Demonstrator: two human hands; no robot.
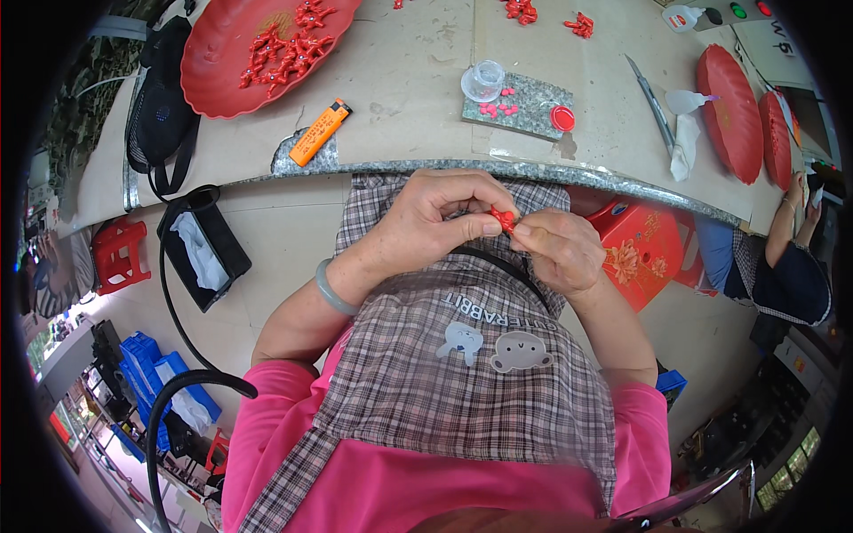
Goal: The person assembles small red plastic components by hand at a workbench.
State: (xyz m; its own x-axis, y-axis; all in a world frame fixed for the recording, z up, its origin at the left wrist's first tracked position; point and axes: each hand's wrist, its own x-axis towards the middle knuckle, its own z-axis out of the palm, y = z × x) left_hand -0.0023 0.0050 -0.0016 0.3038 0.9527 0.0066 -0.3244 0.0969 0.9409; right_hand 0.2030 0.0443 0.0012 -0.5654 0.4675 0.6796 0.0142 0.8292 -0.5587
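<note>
Between my two hands, just off the table's near edge, is a small glossy red figurine [505, 218]. My left hand [437, 211] pinches it between thumb and fingers. The thumb and fingertips of my right hand [565, 249] are closed against its right side; whether they hold anything else is hidden. Ahead on the table, a grey stone slab [533, 99] carries several small pink pieces [498, 110], a clear plastic cup [484, 82] and a red round cap [562, 118]. An orange lighter [321, 132] lies to the left.
A large red scalloped tray [213, 75] with several red figurines [289, 58] stands far left. More figurines [579, 25] lie at the back. To the right are a craft knife [653, 105], a small white bottle [686, 101] and red trays [730, 115]. A person [786, 262] sits beyond.
</note>
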